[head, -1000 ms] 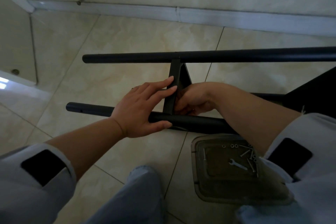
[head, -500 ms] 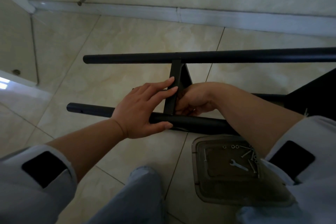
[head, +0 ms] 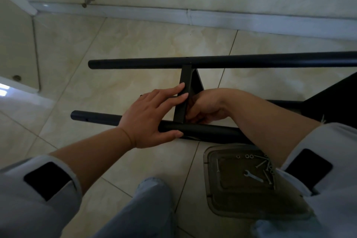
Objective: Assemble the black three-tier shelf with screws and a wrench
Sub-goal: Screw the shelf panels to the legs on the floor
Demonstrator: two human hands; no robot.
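Shelf frame (head: 222, 62) is laid on its side on the tiled floor (head: 119, 48), two black tubes joined by a short crossbar (head: 183, 100). Near tube (head: 202, 131) is steadied by the left hand (head: 152, 116): thumb hooked under it, straight fingers laid flat on the crossbar. Right hand (head: 204, 106) is curled in just right of the crossbar, but what's pinched can't be told. Clear tray (head: 239, 205) with the wrench (head: 253, 176) and screws (head: 267, 176) sits just below the near tube.
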